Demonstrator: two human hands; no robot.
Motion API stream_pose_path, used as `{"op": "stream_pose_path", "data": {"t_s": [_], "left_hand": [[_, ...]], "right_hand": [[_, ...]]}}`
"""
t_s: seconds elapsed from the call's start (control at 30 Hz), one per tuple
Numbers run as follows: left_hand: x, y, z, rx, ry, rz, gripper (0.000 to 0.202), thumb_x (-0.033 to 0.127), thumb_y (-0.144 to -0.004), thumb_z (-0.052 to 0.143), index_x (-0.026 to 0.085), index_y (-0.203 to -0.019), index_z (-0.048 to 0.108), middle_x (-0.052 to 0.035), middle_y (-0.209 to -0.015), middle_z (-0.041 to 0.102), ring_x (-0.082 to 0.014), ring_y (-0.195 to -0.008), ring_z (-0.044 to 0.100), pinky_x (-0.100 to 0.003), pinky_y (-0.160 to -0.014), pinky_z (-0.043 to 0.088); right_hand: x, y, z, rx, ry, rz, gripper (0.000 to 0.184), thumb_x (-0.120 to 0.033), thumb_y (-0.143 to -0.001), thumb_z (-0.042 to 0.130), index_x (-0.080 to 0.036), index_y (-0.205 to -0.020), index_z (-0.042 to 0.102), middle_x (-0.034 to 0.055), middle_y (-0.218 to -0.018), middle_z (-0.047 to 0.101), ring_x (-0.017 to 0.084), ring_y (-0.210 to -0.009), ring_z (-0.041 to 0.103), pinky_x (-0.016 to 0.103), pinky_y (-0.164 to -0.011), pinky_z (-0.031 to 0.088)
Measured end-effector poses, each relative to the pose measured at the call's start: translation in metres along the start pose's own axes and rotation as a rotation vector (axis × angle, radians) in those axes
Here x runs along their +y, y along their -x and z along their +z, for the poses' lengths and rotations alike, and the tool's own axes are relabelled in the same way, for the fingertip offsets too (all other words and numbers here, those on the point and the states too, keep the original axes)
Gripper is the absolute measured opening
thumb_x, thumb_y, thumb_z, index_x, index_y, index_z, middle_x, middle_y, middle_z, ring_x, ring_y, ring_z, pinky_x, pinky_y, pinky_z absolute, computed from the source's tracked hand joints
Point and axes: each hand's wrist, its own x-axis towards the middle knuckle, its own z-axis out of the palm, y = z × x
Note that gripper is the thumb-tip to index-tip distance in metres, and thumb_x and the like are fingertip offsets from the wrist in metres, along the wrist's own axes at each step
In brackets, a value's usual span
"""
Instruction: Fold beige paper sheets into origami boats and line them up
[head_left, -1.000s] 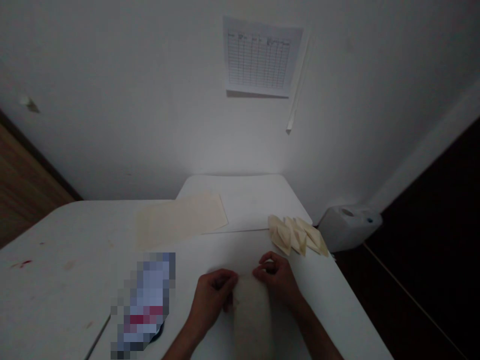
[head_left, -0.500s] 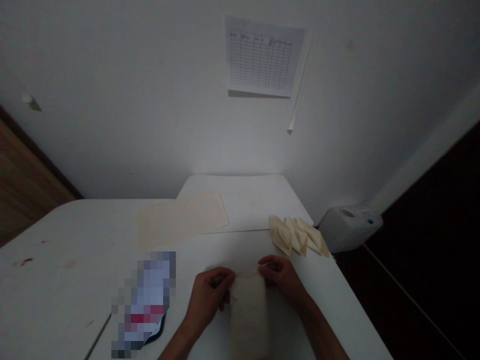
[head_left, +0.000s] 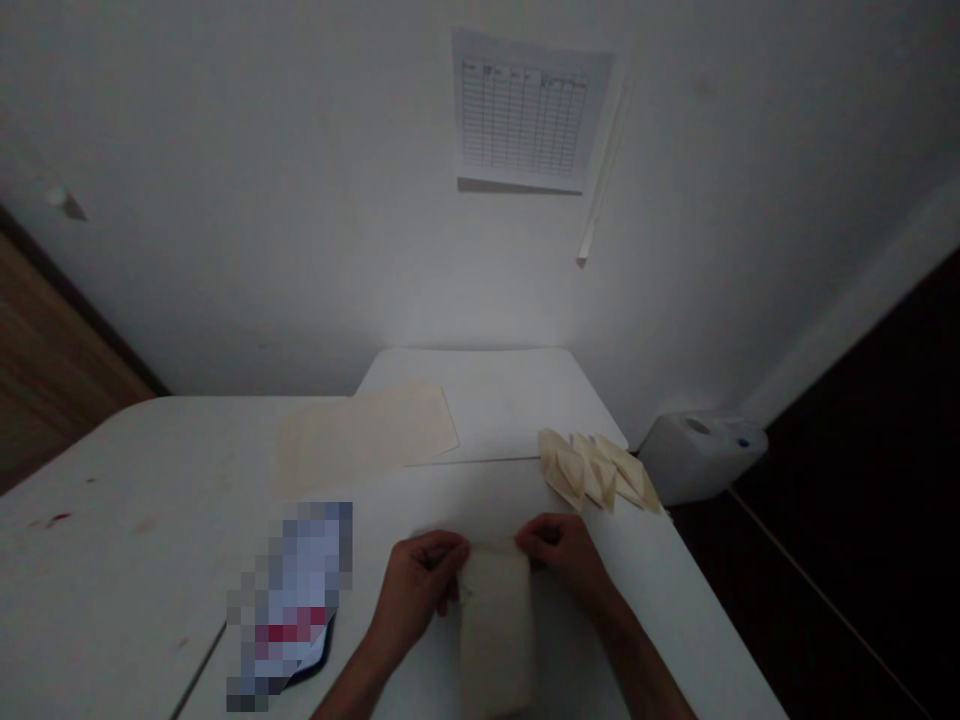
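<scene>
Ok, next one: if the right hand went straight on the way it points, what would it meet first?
The paper sheet, at its upper corner, which the right hand seems to be holding.

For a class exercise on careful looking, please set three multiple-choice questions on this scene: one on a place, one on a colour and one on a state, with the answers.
1. Where do the folded paper pieces lie?
A) On the floor
B) On the wall
C) On the table

2. What colour is the paper sheet between the left hand and right hand?
A) Cream
B) Bright red
C) Dark blue

3. How is the sheet held?
A) By the left hand only
B) By both hands
C) By neither hand

Answers:
1. C: they sit in a cluster by the table's right edge.
2. A: the sheet shows a pale cream.
3. B: each hand grips one side of its far end.
</scene>
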Motion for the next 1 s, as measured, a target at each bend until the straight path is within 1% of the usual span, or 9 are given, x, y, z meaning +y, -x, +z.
{"op": "stream_pose_path", "data": {"t_s": [0.1, 0.23, 0.3, 0.37, 0.47, 0.63, 0.83, 0.93, 1.0], "left_hand": [[-0.001, 0.000, -0.001, 0.016, -0.006, 0.012, 0.033, 0.045, -0.075, 0.066, 0.013, -0.076, 0.069, 0.0010, -0.045, 0.057, -0.0075, -0.033, 0.043, -0.016, -0.032, 0.031], [-0.002, 0.001, 0.001, 0.037, -0.006, 0.018, 0.034, 0.047, -0.075, 0.067, 0.013, -0.077, 0.069, 0.0009, -0.047, 0.057, -0.0089, -0.036, 0.046, -0.016, -0.032, 0.032], [-0.002, 0.003, 0.002, 0.032, -0.014, 0.020, 0.034, 0.047, -0.075, 0.067, 0.014, -0.076, 0.070, 0.0006, -0.048, 0.058, -0.0093, -0.037, 0.048, -0.016, -0.032, 0.032], [-0.001, 0.004, 0.004, 0.021, -0.014, 0.020, 0.033, 0.047, -0.074, 0.067, 0.014, -0.075, 0.070, 0.0003, -0.049, 0.058, -0.0097, -0.037, 0.049, -0.016, -0.032, 0.033], [0.002, 0.004, 0.004, 0.017, -0.014, 0.017, 0.033, 0.047, -0.072, 0.068, 0.014, -0.073, 0.070, 0.0008, -0.046, 0.056, -0.0093, -0.036, 0.047, -0.017, -0.032, 0.033], [0.002, 0.003, 0.000, 0.022, -0.021, 0.005, 0.034, 0.047, -0.073, 0.067, 0.013, -0.075, 0.070, 0.0015, -0.044, 0.055, -0.0080, -0.034, 0.044, -0.016, -0.031, 0.031], [0.001, 0.002, 0.000, 0.035, -0.006, -0.008, 0.036, 0.048, -0.071, 0.068, 0.013, -0.074, 0.069, 0.0008, -0.047, 0.056, -0.0087, -0.035, 0.045, -0.017, -0.032, 0.031], [0.003, 0.000, 0.000, 0.028, -0.012, -0.026, 0.035, 0.048, -0.070, 0.068, 0.013, -0.073, 0.069, 0.0016, -0.045, 0.055, -0.0086, -0.034, 0.044, -0.017, -0.032, 0.030], [0.003, -0.001, 0.000, 0.015, -0.034, -0.037, 0.033, 0.047, -0.071, 0.066, 0.014, -0.072, 0.069, 0.0016, -0.045, 0.055, -0.0088, -0.034, 0.044, -0.018, -0.033, 0.030]], "right_hand": [[-0.001, 0.002, 0.001, -0.026, -0.009, -0.014, 0.039, -0.051, -0.063, 0.078, -0.015, -0.075, 0.067, 0.0008, -0.064, 0.064, 0.013, -0.056, 0.057, 0.024, -0.053, 0.045], [0.000, 0.004, 0.007, -0.062, 0.024, -0.016, 0.042, -0.045, -0.064, 0.079, -0.015, -0.092, 0.067, -0.0050, -0.055, 0.055, 0.009, -0.048, 0.047, 0.020, -0.047, 0.035], [0.001, 0.005, 0.011, -0.063, 0.041, -0.015, 0.039, -0.044, -0.066, 0.078, -0.014, -0.088, 0.068, -0.0044, -0.055, 0.056, 0.009, -0.048, 0.046, 0.020, -0.048, 0.034], [0.002, 0.005, 0.013, -0.035, 0.075, -0.028, 0.034, -0.044, -0.066, 0.076, -0.013, -0.079, 0.070, -0.0022, -0.057, 0.058, 0.010, -0.051, 0.048, 0.021, -0.050, 0.035], [0.003, 0.004, 0.013, -0.017, 0.103, -0.054, 0.031, -0.044, -0.068, 0.075, -0.013, -0.072, 0.071, -0.0012, -0.056, 0.058, 0.011, -0.052, 0.048, 0.022, -0.051, 0.035], [0.002, 0.001, 0.005, -0.054, 0.054, -0.045, 0.033, -0.046, -0.071, 0.071, -0.013, -0.071, 0.074, 0.0006, -0.060, 0.061, 0.012, -0.055, 0.051, 0.024, -0.054, 0.038], [-0.002, 0.002, 0.000, -0.139, 0.021, -0.031, 0.036, -0.048, -0.075, 0.067, -0.013, -0.074, 0.074, 0.0005, -0.060, 0.060, 0.012, -0.054, 0.051, 0.024, -0.055, 0.040], [-0.005, 0.003, -0.001, -0.153, 0.069, -0.075, 0.037, -0.049, -0.077, 0.064, -0.013, -0.074, 0.074, 0.0001, -0.058, 0.059, 0.012, -0.053, 0.050, 0.024, -0.054, 0.040], [-0.006, 0.004, -0.001, -0.132, 0.169, -0.128, 0.036, -0.046, -0.079, 0.062, -0.013, -0.069, 0.073, -0.0009, -0.056, 0.056, 0.012, -0.052, 0.048, 0.023, -0.051, 0.037]]}}
